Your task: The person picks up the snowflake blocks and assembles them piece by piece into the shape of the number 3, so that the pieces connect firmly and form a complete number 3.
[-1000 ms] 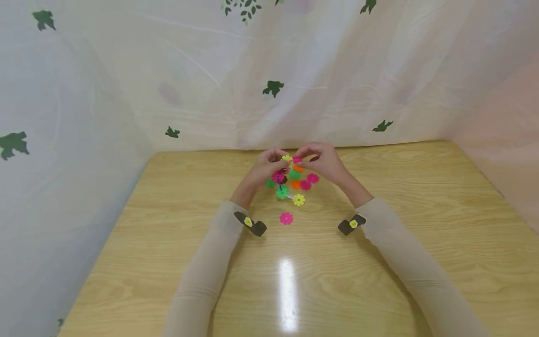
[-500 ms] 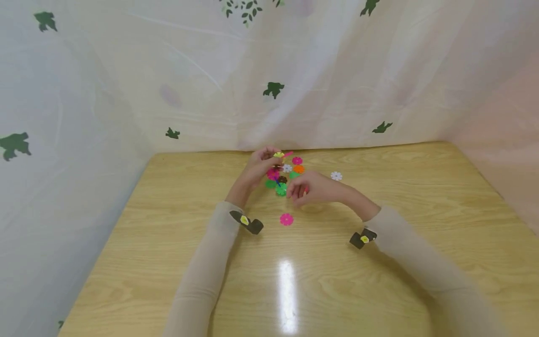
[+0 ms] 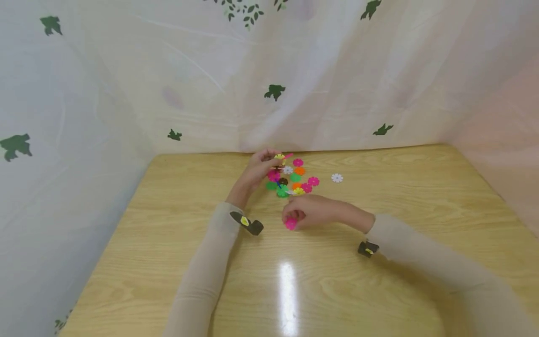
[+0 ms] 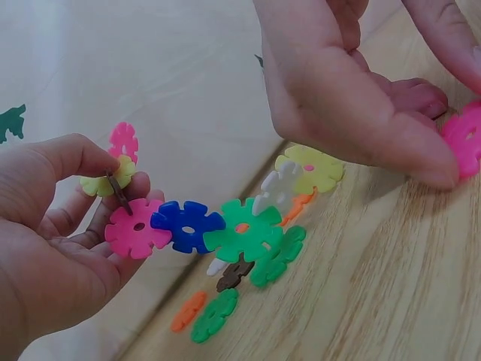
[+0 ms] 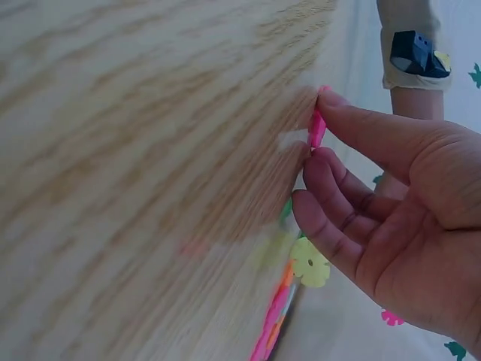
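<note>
My left hand [image 3: 260,169] pinches a linked chain of flower-shaped plastic discs near its far end. In the left wrist view the chain runs from a pink disc [image 4: 124,141] through a yellow one [image 4: 107,177], a brown one seen edge-on, then pink [image 4: 138,229], blue [image 4: 188,227], green [image 4: 243,230], white [image 4: 279,188] and yellow [image 4: 312,168]. Nearer the front, my right hand [image 3: 313,211] pinches a single pink flower disc [image 3: 290,223] low over the table, thumb and fingertips at its edges [image 5: 318,128].
Loose flower discs lie around the chain: pink [image 3: 313,181], orange [image 3: 299,171], green [image 3: 295,178] and brown [image 3: 283,181] among them. A white disc [image 3: 337,178] lies apart at the right. The wooden table [image 3: 358,299] meets a patterned curtain [image 3: 320,107] at the back.
My right hand has left the chain's far end and come toward the front, onto the lone pink disc. My left hand has shifted slightly left with the chain. The white disc at right is uncovered.
</note>
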Demonstrator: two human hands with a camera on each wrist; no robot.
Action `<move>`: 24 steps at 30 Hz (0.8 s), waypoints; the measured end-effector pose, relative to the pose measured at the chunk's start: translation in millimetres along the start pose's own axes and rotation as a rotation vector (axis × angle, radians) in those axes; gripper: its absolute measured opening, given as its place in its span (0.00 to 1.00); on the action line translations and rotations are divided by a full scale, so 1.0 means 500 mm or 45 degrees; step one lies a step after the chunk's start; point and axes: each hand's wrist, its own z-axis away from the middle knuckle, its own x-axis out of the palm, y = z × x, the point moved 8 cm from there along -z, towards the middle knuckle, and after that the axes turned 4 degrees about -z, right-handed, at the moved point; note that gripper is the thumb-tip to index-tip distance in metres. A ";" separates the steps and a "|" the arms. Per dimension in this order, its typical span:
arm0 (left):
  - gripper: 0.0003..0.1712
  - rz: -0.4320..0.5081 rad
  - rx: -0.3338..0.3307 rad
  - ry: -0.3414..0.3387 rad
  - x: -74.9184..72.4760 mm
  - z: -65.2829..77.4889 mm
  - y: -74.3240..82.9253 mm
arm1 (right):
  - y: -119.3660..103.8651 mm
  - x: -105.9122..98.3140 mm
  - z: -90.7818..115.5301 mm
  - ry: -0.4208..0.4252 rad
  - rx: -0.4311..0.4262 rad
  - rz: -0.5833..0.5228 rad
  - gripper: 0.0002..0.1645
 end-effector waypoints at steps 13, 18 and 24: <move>0.06 -0.032 0.040 -0.007 0.000 0.002 0.008 | 0.052 -0.051 0.034 0.162 0.068 -0.156 0.09; 0.08 -0.039 0.068 -0.029 0.004 0.001 0.011 | 0.060 -0.127 0.051 0.353 0.082 -0.128 0.07; 0.09 -0.062 0.102 -0.055 0.007 0.006 0.015 | 0.075 -0.224 0.069 0.654 0.151 -0.198 0.10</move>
